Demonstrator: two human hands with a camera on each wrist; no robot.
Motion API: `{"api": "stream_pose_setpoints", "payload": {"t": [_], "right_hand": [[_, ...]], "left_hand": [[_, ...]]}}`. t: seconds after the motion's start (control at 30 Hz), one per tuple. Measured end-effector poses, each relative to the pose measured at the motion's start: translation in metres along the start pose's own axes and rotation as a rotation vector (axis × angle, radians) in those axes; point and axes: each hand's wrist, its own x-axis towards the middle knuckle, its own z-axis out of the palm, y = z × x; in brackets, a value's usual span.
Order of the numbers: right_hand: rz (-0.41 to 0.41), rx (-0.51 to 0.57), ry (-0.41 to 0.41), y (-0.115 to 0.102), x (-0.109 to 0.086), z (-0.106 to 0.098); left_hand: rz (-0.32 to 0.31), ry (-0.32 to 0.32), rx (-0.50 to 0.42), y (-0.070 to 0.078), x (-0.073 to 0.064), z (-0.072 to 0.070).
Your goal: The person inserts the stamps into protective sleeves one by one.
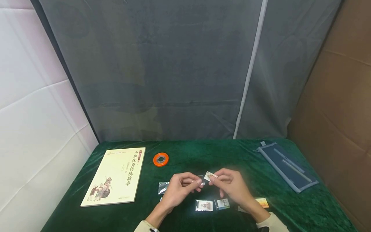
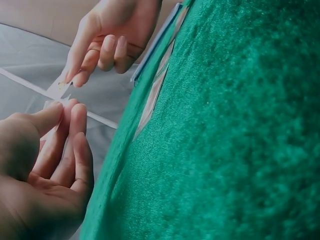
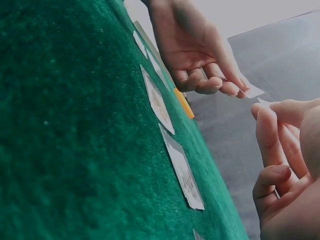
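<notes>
My right hand (image 1: 232,184) is pinching a small picture card (image 1: 210,176), my left hand (image 1: 179,190) a clear sleeve (image 1: 202,178) just beside it; two sleeved cards (image 1: 204,205) lie between my hands and me!

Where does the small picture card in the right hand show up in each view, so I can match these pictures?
Head: the small picture card is below and right of centre, pinched by the right hand.
Left wrist: upper left, at the fingertips reaching down from the top.
Right wrist: right of centre, mostly hidden; only a pale corner shows.
Shared landmark: the left hand, lower left in left wrist, top in right wrist.
</notes>
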Motion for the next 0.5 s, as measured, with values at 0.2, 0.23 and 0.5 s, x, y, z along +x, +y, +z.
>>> {"api": "stream_pose_setpoints", "payload": {"t": [0.2,0.23,0.5], "right_hand": [[0.015,0.007,0.009,-0.0021,0.0006,-0.0020],[0.012,0.016,0.007,-0.0024,0.0006,-0.0020],[-0.020,0.054,-0.006,-0.0006,-0.0004,-0.0007]], "left_hand": [[-0.016,0.011,-0.003,-0.0019,0.0005,-0.0006],[-0.018,0.011,-0.003,-0.0020,0.0006,-0.0006],[-0.018,-0.010,-0.007,-0.0014,0.0004,0.0009]]}}
